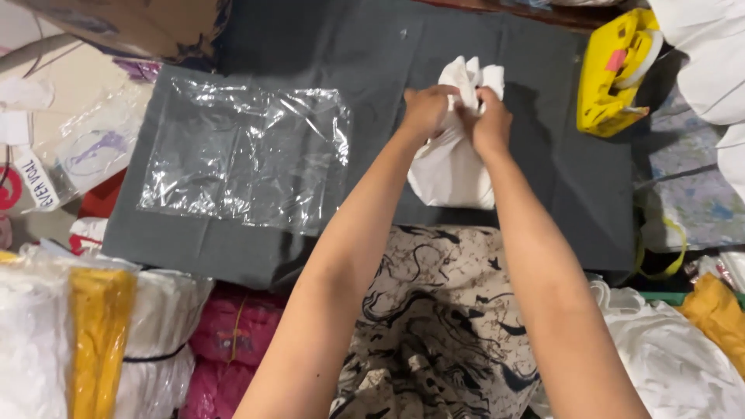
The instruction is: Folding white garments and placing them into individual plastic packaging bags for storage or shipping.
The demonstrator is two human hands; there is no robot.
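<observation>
A white cloth (pixel 454 167) lies bunched on the dark grey mat (pixel 559 178), right of centre. My left hand (pixel 425 111) and my right hand (pixel 490 120) both grip its gathered upper part, knuckles close together, with the cloth's loose ends sticking up above my fingers. A flat clear plastic bag (pixel 244 154) rests on the mat to the left of my hands, apart from them.
A yellow tape dispenser (pixel 613 74) stands at the mat's far right. Bundles of white, yellow and pink cloth (pixel 109 341) are stacked at lower left. White fabric (pixel 675 365) lies at lower right. A cardboard box (pixel 132 23) sits at upper left.
</observation>
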